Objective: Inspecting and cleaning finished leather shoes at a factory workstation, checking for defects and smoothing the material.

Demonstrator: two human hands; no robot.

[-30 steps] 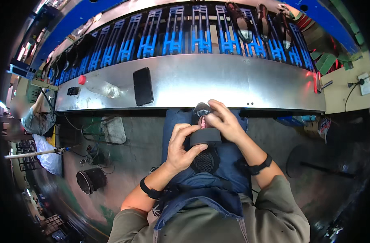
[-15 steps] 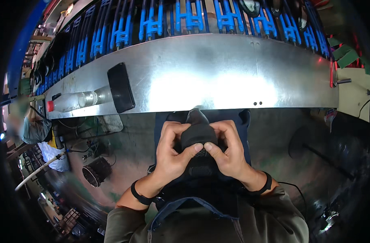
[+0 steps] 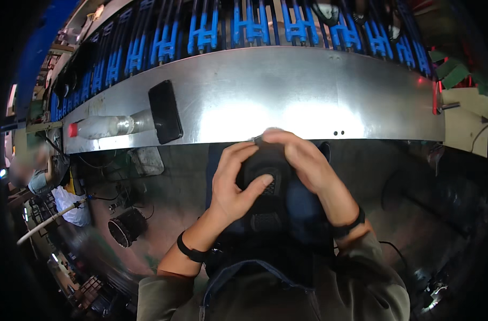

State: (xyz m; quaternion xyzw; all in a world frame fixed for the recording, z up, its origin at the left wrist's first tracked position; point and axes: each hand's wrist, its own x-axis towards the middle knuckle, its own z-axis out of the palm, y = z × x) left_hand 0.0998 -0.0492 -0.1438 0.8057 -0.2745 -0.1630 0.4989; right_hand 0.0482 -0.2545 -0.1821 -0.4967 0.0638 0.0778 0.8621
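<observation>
L hand (image 3: pixel 230 190) grasping dark shoe (image 3: pixel 270 158), thumb on sole — R hand (image 3: pixel 313 168) at its far end, can't tell if gripping. Shoe's sole-up over lap (image 3: pixel 308 214), nr metal bench (image 3: pixel 254 80) w/ blk phone (image 3: pixel 166 112).

Two hands (image 3: pixel 228 195) (image 3: pixel 311 166), one phone (image 3: pixel 166 111), one bottle (image 3: pixel 102 127)

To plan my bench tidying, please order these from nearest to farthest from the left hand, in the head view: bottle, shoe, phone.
1. Shoe: in the left hand.
2. Phone: on the bench, ahead-left.
3. Bottle: farther left, past the phone.
</observation>
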